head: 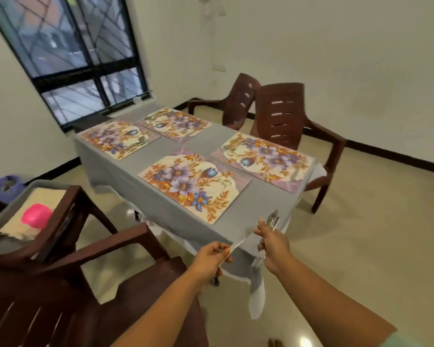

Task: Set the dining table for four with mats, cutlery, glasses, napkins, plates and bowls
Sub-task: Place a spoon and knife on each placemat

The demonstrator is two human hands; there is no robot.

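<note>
- Grey cloth covers the counter [176, 146], and four floral mats [193, 184] already lie on it, so the mats look done.
- Cutlery seems laid on the mat farthest left from the counter's near corner [133, 146], and perhaps on the two far-side mats, though blur makes that unsure.
- Your nearest mat carries nothing yet; by the look of it, this place is the one you are serving.
- Your right hand [273, 240] is closed around a bundle of cutlery [272, 221], spoon bowls up, a fork hanging below, just off the counter's near corner.
- Your left hand [211, 256] pinches a knife [238, 244], apparently drawing it from that bundle.
- Glasses, napkins, plates and bowls are not on the counter, so most of the task remains.
- A grey tray [15, 196] left of the counter holds a pink bowl [37, 217] on a pale cloth; likely your supply.
- Brown chairs [281, 113] crowd the counter's far side, and two more [105, 246] stand between you and its near edge, so reaching across may be awkward.
</note>
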